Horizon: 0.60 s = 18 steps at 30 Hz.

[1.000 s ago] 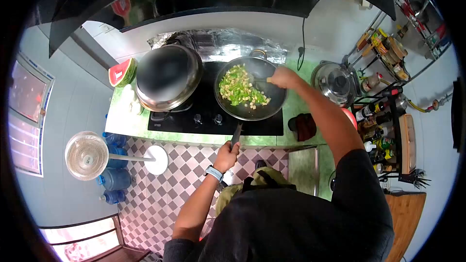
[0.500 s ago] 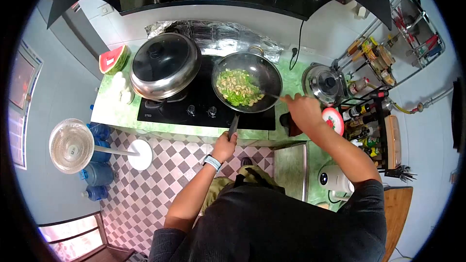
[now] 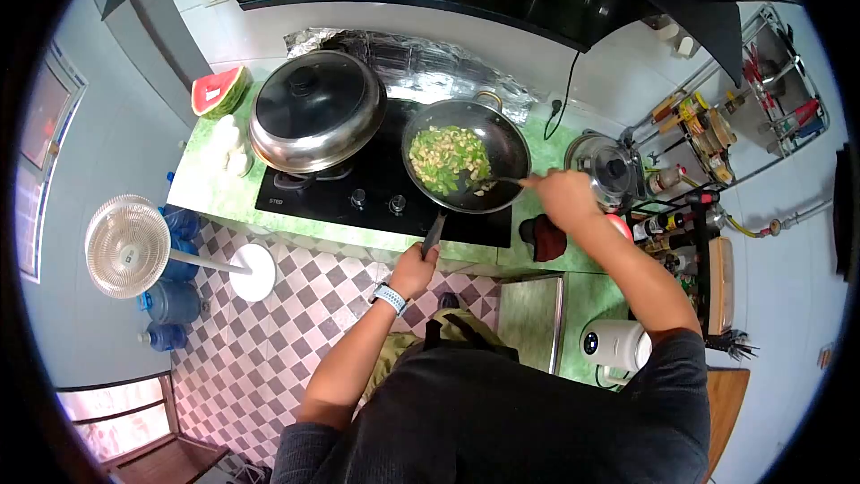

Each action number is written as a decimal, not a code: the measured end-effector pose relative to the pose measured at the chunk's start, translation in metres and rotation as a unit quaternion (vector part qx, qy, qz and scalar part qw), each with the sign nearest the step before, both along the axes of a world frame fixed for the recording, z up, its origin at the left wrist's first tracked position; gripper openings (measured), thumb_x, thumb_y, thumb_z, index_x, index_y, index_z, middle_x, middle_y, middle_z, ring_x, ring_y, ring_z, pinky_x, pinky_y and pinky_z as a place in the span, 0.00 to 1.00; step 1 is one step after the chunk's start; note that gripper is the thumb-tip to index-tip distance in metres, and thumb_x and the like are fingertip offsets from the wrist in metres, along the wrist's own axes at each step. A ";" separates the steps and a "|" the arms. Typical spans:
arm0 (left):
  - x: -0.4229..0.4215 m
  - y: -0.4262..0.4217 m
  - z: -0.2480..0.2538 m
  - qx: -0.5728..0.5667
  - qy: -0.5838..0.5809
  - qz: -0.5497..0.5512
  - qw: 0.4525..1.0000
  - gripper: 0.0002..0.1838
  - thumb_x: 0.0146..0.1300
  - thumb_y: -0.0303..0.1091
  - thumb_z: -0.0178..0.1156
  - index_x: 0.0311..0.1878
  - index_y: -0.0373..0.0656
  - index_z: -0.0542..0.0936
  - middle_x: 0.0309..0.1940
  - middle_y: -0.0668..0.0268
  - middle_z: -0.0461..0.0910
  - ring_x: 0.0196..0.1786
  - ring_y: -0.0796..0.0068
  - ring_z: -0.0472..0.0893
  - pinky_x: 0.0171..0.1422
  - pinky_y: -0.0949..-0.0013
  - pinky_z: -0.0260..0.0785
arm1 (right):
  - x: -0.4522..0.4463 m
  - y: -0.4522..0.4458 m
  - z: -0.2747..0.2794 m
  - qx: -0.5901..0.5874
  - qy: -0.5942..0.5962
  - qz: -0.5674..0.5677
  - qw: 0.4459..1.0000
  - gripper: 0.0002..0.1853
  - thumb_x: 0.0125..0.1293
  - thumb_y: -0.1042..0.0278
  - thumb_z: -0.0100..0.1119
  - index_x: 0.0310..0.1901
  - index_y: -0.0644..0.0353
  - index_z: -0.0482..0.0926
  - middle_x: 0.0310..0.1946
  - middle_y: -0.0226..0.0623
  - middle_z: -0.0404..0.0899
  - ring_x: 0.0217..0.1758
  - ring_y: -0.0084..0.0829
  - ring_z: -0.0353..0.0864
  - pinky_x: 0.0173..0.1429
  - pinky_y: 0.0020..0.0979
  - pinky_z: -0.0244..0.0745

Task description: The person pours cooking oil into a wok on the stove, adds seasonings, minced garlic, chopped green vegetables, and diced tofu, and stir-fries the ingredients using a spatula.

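Note:
A dark wok (image 3: 512, 145) sits on the right side of the black cooktop (image 3: 376, 206). Inside it lies a mix of green pieces and pale chunks (image 3: 448, 157), mostly on the left and middle. My left hand (image 3: 415, 271) is closed around the wok's long handle (image 3: 434, 233) at the front. With my right hand (image 3: 566, 199) I grip a spatula (image 3: 509, 181) from the right, its shaft crossing the wok's rim. The spatula's tip is down among the food, and its shape is hard to make out.
A large lidded pan (image 3: 313, 112) stands left of the wok. Watermelon (image 3: 219, 92) and white eggs or bulbs (image 3: 231, 148) are at the counter's left end. A lidded pot (image 3: 605, 166), bottles (image 3: 663, 224) and a dark red cloth-like item (image 3: 545, 239) are on the right. A fan (image 3: 128, 246) stands left.
The view has shifted slightly. The food is gathered more to the left and middle of the wok. My right forearm now covers more of the pink-rimmed plate. Both grips stay the same.

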State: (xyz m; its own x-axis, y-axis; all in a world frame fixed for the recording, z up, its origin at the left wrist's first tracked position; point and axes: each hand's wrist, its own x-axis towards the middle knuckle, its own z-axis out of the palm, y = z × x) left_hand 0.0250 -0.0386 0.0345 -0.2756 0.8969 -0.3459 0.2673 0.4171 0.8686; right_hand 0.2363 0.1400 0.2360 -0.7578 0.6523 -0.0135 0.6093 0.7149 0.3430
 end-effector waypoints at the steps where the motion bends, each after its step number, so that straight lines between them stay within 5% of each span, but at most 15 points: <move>1: 0.000 0.000 0.001 -0.003 0.003 0.001 1.000 0.22 0.73 0.49 0.54 0.40 0.35 0.75 0.22 0.63 0.77 0.19 0.73 0.75 0.25 0.66 0.67 | -0.004 -0.002 -0.006 -0.035 0.018 0.040 0.998 0.10 0.66 0.69 0.52 0.41 0.50 0.85 0.29 0.39 0.83 0.31 0.40 0.86 0.32 0.39 0.80; 7: 0.000 -0.002 0.011 -0.033 -0.041 0.007 0.999 0.21 0.73 0.49 0.54 0.41 0.36 0.74 0.23 0.66 0.76 0.18 0.78 0.71 0.23 0.70 0.65 | -0.037 0.040 -0.049 -0.004 0.087 0.025 0.996 0.10 0.65 0.71 0.53 0.42 0.51 0.85 0.28 0.39 0.84 0.30 0.41 0.86 0.34 0.42 0.80; 11: 0.000 0.000 0.008 -0.035 -0.068 0.011 0.997 0.21 0.73 0.49 0.54 0.41 0.37 0.72 0.23 0.68 0.74 0.17 0.80 0.69 0.20 0.72 0.62 | -0.016 0.055 0.003 0.001 0.100 -0.023 0.995 0.08 0.66 0.68 0.54 0.40 0.56 0.83 0.25 0.40 0.83 0.29 0.40 0.86 0.33 0.42 0.80; 18: 0.006 -0.003 0.016 -0.067 -0.068 0.022 0.995 0.19 0.73 0.48 0.54 0.40 0.38 0.72 0.23 0.70 0.72 0.17 0.82 0.67 0.19 0.72 0.59 | -0.072 0.093 -0.053 0.120 0.119 0.184 0.968 0.10 0.62 0.69 0.57 0.46 0.52 0.80 0.26 0.36 0.78 0.28 0.36 0.84 0.25 0.34 0.76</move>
